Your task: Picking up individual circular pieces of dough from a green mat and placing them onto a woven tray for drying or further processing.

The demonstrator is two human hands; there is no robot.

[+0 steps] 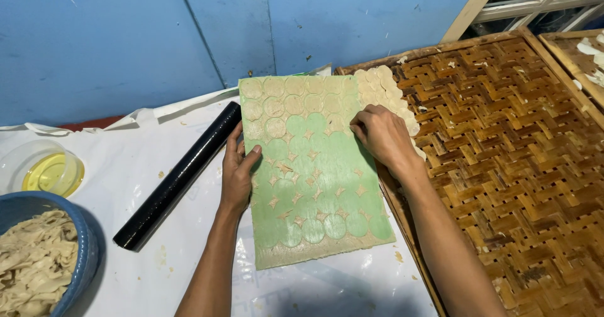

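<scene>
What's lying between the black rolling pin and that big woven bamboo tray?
In the head view, the green board covered with cut dough rounds lies between the black rolling pin and the woven bamboo tray, with both hands on it.

Rear wall [126, 40] painted blue, scuffed, with vertical panel seams. Pale wooden window frame [535, 5] at the upper right corner. Lighting even.

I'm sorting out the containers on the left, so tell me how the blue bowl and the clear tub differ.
The blue bowl is opaque and heaped with pale dough strips; the clear tub is see-through and holds only shallow yellow liquid. The bowl sits nearer the camera, cut off by the frame; the tub lies farther back. Both rest on the white sheet.
</scene>
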